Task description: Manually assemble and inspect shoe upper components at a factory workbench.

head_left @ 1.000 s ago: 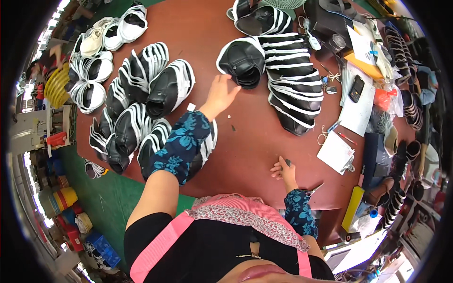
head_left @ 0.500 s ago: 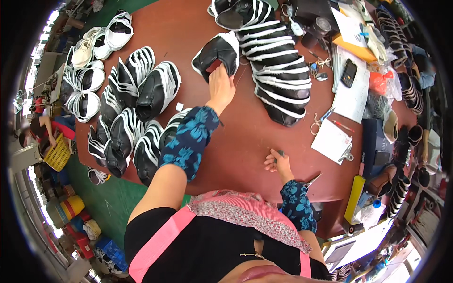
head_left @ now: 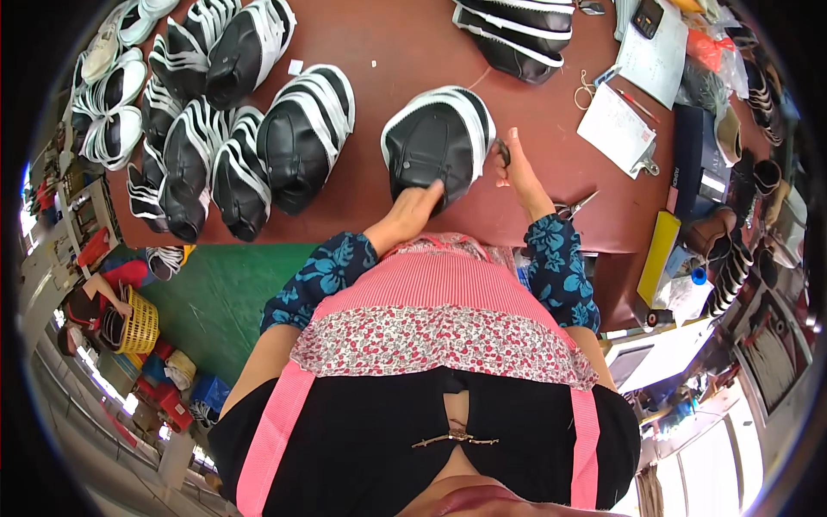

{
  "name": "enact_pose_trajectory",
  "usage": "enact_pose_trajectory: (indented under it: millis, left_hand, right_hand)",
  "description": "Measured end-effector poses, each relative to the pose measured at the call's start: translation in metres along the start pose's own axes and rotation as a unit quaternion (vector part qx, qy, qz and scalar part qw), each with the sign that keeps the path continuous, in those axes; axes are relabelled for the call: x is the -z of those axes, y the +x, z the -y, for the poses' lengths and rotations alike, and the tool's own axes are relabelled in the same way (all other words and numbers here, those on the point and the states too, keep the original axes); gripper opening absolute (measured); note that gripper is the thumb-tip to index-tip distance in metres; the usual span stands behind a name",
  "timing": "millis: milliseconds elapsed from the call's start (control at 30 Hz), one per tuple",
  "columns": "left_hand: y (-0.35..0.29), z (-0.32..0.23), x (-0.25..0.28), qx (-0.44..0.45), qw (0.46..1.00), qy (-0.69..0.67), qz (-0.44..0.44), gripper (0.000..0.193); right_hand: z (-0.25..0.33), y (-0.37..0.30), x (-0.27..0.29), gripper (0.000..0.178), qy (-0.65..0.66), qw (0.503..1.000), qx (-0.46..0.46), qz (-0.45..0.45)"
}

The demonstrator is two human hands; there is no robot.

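Note:
My left hand (head_left: 413, 209) grips the near end of a black shoe upper (head_left: 426, 148) with white edging, close to the table's front edge. Its white-trimmed rim points away from me. More than one white edge shows there, so it may be nested with another. Just right of it is my right hand (head_left: 522, 172), thumb raised, with a small dark object (head_left: 504, 153) in its curled fingers; its kind is too small to make out. Scissors (head_left: 579, 205) lie on the table beside my right wrist.
Nested black-and-white uppers (head_left: 306, 129) stand in rows on the left of the red-brown table (head_left: 379, 34); another stack (head_left: 517, 47) lies at the far side. At right are a clipboard (head_left: 616, 129), a phone-like device (head_left: 648, 19) and a yellow box (head_left: 659, 258). Someone holds a yellow basket (head_left: 140, 320) at far left.
My left hand has brought the shoe upper from the far middle of the table toward me, near my right hand. The view has shifted, so the table sits higher in it.

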State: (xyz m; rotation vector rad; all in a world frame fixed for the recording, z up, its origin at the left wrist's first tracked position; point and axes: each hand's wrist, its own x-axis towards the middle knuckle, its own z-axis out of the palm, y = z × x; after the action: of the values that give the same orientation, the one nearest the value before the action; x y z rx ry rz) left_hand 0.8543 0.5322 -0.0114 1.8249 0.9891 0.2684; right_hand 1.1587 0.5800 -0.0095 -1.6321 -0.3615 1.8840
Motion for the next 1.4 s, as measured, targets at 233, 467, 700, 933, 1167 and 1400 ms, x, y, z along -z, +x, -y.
enact_pose_trajectory:
  millis: [233, 467, 700, 933, 1167, 1400]
  left_hand:
    - [0.01, 0.007, -0.052, -0.008, 0.974, 0.168, -0.151, 0.03]
    - [0.027, -0.009, -0.046, 0.056, 0.968, 0.162, -0.186, 0.033]
    - [0.025, -0.019, -0.053, 0.128, 0.962, 0.113, -0.212, 0.062]
    - [0.042, -0.016, -0.041, 0.104, 0.964, 0.133, -0.207, 0.053]
    - [0.04, -0.026, -0.044, 0.113, 0.961, 0.128, -0.217, 0.054]
    - [0.031, -0.08, -0.014, 0.143, 0.976, 0.122, -0.109, 0.064]
  right_hand:
    - [-0.022, -0.064, -0.068, 0.033, -0.147, 0.98, 0.118, -0.061]
    - [-0.076, -0.066, -0.063, 0.047, -0.433, 0.874, 0.188, -0.117]
    - [-0.078, -0.056, -0.068, 0.048, -0.418, 0.872, 0.209, -0.144]
    - [-0.065, -0.035, -0.067, 0.043, -0.369, 0.883, 0.239, -0.163]
    - [-0.057, -0.031, -0.048, 0.038, -0.26, 0.945, 0.172, -0.101]
    - [-0.01, -0.026, -0.004, 0.036, -0.356, 0.914, 0.107, -0.162]
